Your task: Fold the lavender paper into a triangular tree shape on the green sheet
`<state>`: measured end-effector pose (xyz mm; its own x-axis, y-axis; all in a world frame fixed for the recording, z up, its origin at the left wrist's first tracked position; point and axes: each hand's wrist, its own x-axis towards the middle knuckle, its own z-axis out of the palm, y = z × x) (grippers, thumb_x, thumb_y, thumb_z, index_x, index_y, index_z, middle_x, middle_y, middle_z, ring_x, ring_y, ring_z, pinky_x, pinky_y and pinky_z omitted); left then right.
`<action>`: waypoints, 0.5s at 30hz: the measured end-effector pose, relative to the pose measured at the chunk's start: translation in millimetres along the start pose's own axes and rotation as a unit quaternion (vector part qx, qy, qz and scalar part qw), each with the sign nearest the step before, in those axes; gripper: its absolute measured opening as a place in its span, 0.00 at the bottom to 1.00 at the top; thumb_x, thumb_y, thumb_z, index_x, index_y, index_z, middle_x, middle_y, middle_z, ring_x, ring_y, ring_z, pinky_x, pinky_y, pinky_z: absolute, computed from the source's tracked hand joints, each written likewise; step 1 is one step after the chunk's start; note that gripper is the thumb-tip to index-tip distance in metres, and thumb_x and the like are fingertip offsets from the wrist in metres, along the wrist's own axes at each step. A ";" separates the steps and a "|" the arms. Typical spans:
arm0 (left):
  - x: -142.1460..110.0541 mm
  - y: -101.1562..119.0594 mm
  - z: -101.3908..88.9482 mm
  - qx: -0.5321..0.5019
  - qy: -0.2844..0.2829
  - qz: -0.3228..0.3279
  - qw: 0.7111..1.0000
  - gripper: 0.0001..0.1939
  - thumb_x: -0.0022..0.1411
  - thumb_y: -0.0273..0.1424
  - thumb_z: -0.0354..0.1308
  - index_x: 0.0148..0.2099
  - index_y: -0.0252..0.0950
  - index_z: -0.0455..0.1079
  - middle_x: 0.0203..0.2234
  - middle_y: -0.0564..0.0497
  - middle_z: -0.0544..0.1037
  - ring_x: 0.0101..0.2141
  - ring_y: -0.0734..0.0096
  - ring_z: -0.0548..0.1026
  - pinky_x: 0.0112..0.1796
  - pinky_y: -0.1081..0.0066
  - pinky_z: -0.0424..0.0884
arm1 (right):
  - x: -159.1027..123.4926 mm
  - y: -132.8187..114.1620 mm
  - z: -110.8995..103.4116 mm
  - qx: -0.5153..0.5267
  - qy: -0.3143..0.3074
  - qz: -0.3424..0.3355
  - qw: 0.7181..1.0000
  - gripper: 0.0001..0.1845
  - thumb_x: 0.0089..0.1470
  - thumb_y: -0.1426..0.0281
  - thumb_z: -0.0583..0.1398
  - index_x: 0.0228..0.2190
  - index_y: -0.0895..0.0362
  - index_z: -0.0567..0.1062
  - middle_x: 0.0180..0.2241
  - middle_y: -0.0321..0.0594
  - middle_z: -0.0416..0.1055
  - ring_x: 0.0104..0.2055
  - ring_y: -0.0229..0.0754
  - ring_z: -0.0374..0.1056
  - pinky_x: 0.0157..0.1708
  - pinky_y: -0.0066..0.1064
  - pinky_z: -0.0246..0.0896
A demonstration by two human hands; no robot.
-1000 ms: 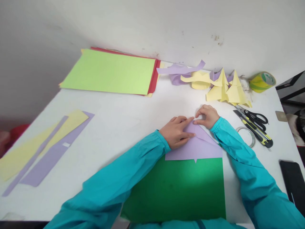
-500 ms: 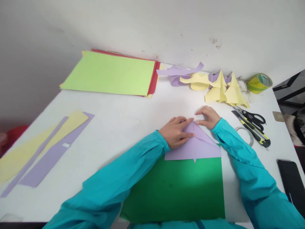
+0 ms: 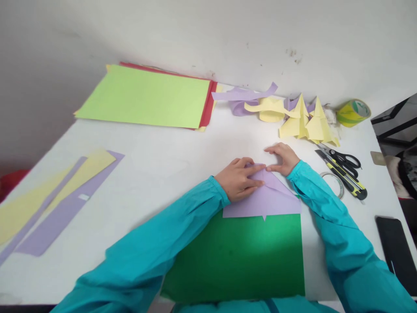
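A folded purple paper (image 3: 247, 205), its top narrowing to a point and a small tip poking out below its lower edge, lies over the top of a green sheet (image 3: 237, 261). My left hand (image 3: 239, 179) rests on the paper's upper left, fingers spread and pressing near the point and the middle crease. At the point's right side is my right hand (image 3: 282, 159), its thumb at the paper's edge and its forefinger raised apart from the thumb. Part of the purple paper is hidden under my left hand.
Light green sheets (image 3: 146, 98) lie at the back left, purple and yellow strips (image 3: 68, 204) at the left. Folded yellow shapes (image 3: 298, 121) and a tape roll (image 3: 353, 113) stand at the back right. Scissors (image 3: 347, 161), a utility knife (image 3: 342, 174) and a phone (image 3: 395, 252) lie right.
The view has shifted slightly. My left forefinger sits a little lower and further right on the point, close to my right thumb. The paper stays where it was on the green sheet.
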<state>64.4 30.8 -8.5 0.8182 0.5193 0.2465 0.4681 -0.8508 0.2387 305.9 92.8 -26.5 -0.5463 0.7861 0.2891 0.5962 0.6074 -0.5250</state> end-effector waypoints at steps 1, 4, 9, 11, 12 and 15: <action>-0.1 -0.1 0.0 0.000 0.000 0.000 1.000 0.16 0.64 0.37 0.49 0.50 0.51 0.74 0.58 0.49 0.65 0.49 0.50 0.60 0.42 0.54 0.61 | -0.1 -0.7 -0.7 0.000 0.002 -0.003 1.000 0.40 0.40 0.37 0.58 0.44 0.54 0.74 0.35 0.43 0.69 0.38 0.48 0.65 0.41 0.41 0.60; -0.1 0.0 -0.9 -0.001 0.005 0.004 1.000 0.16 0.65 0.38 0.48 0.49 0.50 0.74 0.58 0.48 0.65 0.49 0.50 0.60 0.42 0.54 0.61 | -0.6 -2.8 -3.6 0.013 -0.006 -0.023 1.000 0.39 0.43 0.37 0.56 0.45 0.54 0.74 0.36 0.44 0.69 0.39 0.47 0.65 0.42 0.41 0.60; 0.0 2.4 -6.4 -0.004 -0.006 0.000 1.000 0.16 0.66 0.38 0.47 0.50 0.50 0.74 0.58 0.49 0.65 0.49 0.50 0.60 0.43 0.53 0.61 | -1.1 -3.6 -4.6 -0.007 -0.039 -0.003 0.999 0.39 0.38 0.39 0.62 0.45 0.52 0.74 0.39 0.44 0.68 0.42 0.49 0.64 0.45 0.43 0.59; 0.3 3.3 -8.0 -0.004 -0.012 -0.003 1.000 0.16 0.66 0.37 0.47 0.50 0.50 0.73 0.59 0.49 0.65 0.50 0.51 0.59 0.44 0.54 0.60 | -0.9 -4.1 -4.8 -0.023 -0.046 0.016 0.999 0.39 0.36 0.41 0.65 0.45 0.51 0.75 0.40 0.44 0.67 0.42 0.50 0.64 0.46 0.44 0.59; 0.5 3.4 -8.2 -0.004 -0.011 -0.004 1.000 0.16 0.66 0.37 0.47 0.50 0.50 0.74 0.58 0.50 0.65 0.50 0.51 0.60 0.44 0.54 0.60 | -0.8 -4.5 -5.6 -0.027 -0.053 0.022 0.998 0.39 0.36 0.42 0.65 0.46 0.51 0.74 0.41 0.44 0.67 0.43 0.50 0.63 0.46 0.44 0.59; 1.2 2.4 -6.6 -0.005 -0.007 -0.001 1.000 0.16 0.65 0.38 0.48 0.49 0.50 0.74 0.58 0.50 0.65 0.49 0.50 0.60 0.43 0.54 0.61 | -0.9 -6.3 -11.3 -0.020 -0.085 0.018 0.996 0.38 0.40 0.41 0.63 0.48 0.50 0.73 0.42 0.44 0.66 0.45 0.51 0.63 0.48 0.45 0.59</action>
<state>64.3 29.9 -1.5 0.8216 0.5200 0.2334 0.4666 -0.8488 0.2486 309.3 89.6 -14.4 -0.6137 0.7788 0.1298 0.6380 0.5859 -0.4997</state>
